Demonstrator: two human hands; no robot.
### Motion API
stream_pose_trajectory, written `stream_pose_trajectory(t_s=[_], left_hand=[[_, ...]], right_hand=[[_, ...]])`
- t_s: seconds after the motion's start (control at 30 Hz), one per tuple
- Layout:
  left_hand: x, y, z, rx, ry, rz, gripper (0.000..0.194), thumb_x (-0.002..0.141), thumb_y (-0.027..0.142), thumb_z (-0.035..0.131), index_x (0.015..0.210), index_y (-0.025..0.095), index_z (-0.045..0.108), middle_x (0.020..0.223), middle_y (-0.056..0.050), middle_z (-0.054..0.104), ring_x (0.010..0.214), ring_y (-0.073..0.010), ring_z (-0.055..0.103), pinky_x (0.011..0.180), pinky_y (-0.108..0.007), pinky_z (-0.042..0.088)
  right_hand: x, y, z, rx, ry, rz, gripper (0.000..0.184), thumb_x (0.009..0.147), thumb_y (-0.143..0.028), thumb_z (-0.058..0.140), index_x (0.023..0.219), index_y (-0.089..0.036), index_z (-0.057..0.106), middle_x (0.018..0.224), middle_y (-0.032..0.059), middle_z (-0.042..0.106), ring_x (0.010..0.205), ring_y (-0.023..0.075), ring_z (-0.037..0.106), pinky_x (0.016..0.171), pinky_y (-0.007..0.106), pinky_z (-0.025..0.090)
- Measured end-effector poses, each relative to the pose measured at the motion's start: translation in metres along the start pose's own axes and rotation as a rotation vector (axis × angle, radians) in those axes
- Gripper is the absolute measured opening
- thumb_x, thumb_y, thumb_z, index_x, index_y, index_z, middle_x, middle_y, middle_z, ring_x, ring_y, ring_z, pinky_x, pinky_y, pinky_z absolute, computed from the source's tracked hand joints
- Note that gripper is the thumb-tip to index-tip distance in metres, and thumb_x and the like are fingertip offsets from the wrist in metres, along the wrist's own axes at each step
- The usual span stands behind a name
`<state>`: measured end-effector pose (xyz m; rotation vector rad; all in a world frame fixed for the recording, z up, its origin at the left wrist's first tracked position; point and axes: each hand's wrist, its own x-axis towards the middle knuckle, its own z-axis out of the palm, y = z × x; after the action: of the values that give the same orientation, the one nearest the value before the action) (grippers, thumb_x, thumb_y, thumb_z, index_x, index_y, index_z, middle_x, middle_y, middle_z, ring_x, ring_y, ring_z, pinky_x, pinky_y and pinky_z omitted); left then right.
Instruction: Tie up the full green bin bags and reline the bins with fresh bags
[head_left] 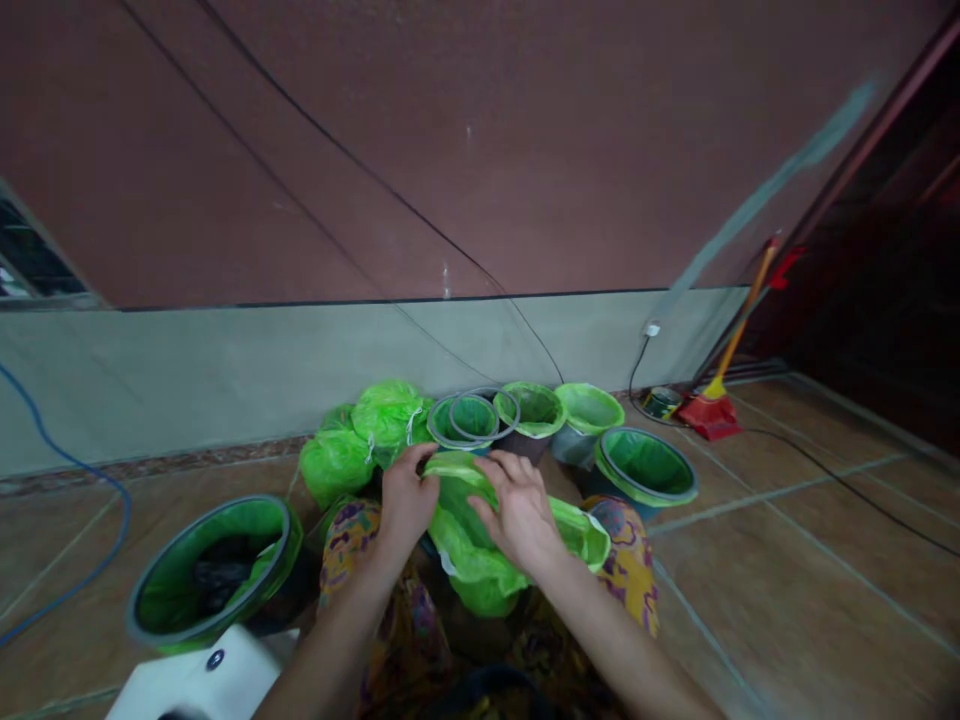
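Note:
A light-green plastic bin bag (480, 585) hangs between my knees, its mouth gathered and folded in front of me. My left hand (409, 500) pinches the bag's rim at the left side. On the right, my right hand (517, 505) is curled over the bag's edge, thumb pointing left. Part of the bag's rim bulges out to the right under that wrist. Just beyond my hands stands a bin (463, 440) lined with green plastic, with a loose grey ring (517, 425) lying across its top. Whether a bin sits inside the held bag is hidden.
Tied green bags (337, 465) lie against the wall at left. Lined bins (589, 408) stand at right, including a ringed one (649, 470). A larger lined bin (217, 500) holds dark plastic near a white object (202, 680). A red dustpan (711, 418) and a black cable (840, 480) lie farther right.

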<state>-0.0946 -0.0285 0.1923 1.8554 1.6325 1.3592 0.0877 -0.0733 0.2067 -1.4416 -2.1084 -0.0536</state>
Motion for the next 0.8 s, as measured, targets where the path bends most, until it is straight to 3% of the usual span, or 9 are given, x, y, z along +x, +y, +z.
stream_pose_trajectory(t_s=[0.07,0.13,0.4,0.6,0.8], left_hand=[[0.001,0.002,0.005,0.036,-0.026,0.038,0.045,0.068,0.006,0.051,0.107,0.018,0.07,0.103,-0.006,0.074,0.095,-0.0204,0.069,0.092,-0.034,0.054],[0.001,-0.001,0.009,0.071,-0.046,0.043,0.044,0.068,0.006,0.054,0.107,0.018,0.07,0.101,-0.006,0.073,0.094,-0.0207,0.069,0.09,-0.034,0.054],[-0.018,-0.032,0.009,0.191,-0.148,-0.172,0.035,0.077,0.015,0.06,0.11,0.018,0.07,0.11,-0.008,0.075,0.102,-0.0244,0.069,0.092,-0.035,0.052],[-0.013,-0.051,-0.007,0.334,-0.141,-0.283,0.037,0.078,0.013,0.056,0.111,0.019,0.071,0.11,-0.008,0.076,0.101,-0.0247,0.071,0.091,-0.033,0.052],[-0.009,-0.053,-0.015,0.39,-0.152,-0.293,0.034,0.078,0.018,0.055,0.106,0.02,0.073,0.1,-0.01,0.078,0.093,-0.0274,0.071,0.083,-0.035,0.053]], right_hand=[[0.013,-0.002,0.001,0.018,-0.047,0.027,0.025,0.092,-0.025,0.053,0.109,-0.022,0.072,0.103,0.0077,0.07,0.096,0.0222,0.063,0.086,0.033,0.048],[0.023,0.007,-0.004,0.031,-0.026,0.064,0.026,0.094,-0.021,0.049,0.101,-0.023,0.073,0.094,0.0049,0.071,0.086,0.0179,0.064,0.079,0.027,0.048],[0.043,0.071,-0.048,-0.093,0.324,0.191,0.027,0.09,-0.021,0.048,0.096,-0.018,0.074,0.096,0.0077,0.072,0.078,0.0181,0.064,0.072,0.027,0.046],[0.033,0.121,-0.074,-0.227,0.496,0.338,0.032,0.086,-0.03,0.047,0.094,-0.017,0.074,0.092,0.0097,0.072,0.078,0.0215,0.064,0.069,0.03,0.045],[0.009,0.138,-0.08,-0.247,0.478,0.49,0.033,0.083,-0.035,0.05,0.094,-0.017,0.075,0.092,0.01,0.073,0.072,0.0206,0.063,0.065,0.03,0.042]])
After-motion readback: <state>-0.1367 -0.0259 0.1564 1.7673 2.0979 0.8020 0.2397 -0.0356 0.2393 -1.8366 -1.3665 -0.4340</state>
